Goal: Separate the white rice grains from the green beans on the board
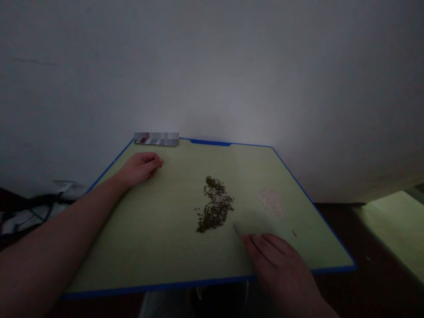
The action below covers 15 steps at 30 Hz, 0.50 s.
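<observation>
Right hand (pixel 278 260) of the person, as I watch it through the head camera, has its fingers closed around a slim, pale grey, pointed tool (pixel 237 229). The tip of this tool points to a loose heap of small, dark brown-green grains (pixel 212 216), just beside it but apart. This heap lies near the middle of the table, and I see some paler bits among its upper grains. To the right of it, well separated, is a thin spread of fine, pinkish-white grains (pixel 270 202). Between this spread and the near right corner lies one short, thin, reddish-brown sliver (pixel 294 233).

Left hand (pixel 142 168) rests on the table farther away, curled into a loose fist; I cannot tell if its fingers enclose something. Behind it, at the far left corner, is a flat, blurred-out object (pixel 155 140). All this is on a pale yellow-green tabletop with blue edging (pixel 159 247), set against a plain, greyish wall (pixel 225 66).
</observation>
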Motion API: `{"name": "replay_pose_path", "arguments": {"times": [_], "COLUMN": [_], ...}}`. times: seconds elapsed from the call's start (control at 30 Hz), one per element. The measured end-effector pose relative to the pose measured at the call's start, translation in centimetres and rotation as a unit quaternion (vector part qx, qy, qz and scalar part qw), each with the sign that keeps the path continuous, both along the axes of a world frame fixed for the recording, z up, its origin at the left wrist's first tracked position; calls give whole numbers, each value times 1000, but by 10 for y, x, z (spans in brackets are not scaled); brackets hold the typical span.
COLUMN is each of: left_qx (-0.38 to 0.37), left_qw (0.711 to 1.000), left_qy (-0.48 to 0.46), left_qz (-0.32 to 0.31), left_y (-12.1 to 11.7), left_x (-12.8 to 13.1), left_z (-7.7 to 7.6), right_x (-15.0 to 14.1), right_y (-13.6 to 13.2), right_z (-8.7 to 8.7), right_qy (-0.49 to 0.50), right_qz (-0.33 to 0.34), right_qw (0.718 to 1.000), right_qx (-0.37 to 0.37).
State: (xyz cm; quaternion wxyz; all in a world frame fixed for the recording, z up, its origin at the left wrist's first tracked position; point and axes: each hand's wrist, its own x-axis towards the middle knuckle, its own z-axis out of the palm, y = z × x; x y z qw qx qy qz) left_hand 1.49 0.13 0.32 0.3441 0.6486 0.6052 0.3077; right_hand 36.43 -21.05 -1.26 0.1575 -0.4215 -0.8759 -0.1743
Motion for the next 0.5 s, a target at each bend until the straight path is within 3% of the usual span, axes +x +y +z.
{"name": "replay_pose_path", "arguments": {"times": [0.17,0.5], "left_qx": [-1,-3], "left_qw": [1000,1000], "left_qy": [6,15], "left_qz": [1,5], "left_y": [-3,-4], "left_x": [1,3], "left_z": [2,6], "right_x": [-19,7], "right_y": [2,14], "right_z": [5,1], "right_qy": [3,-46], "right_qz": [10,-135], "right_qw": [1000,990], "right_qx": [-15,-2]}}
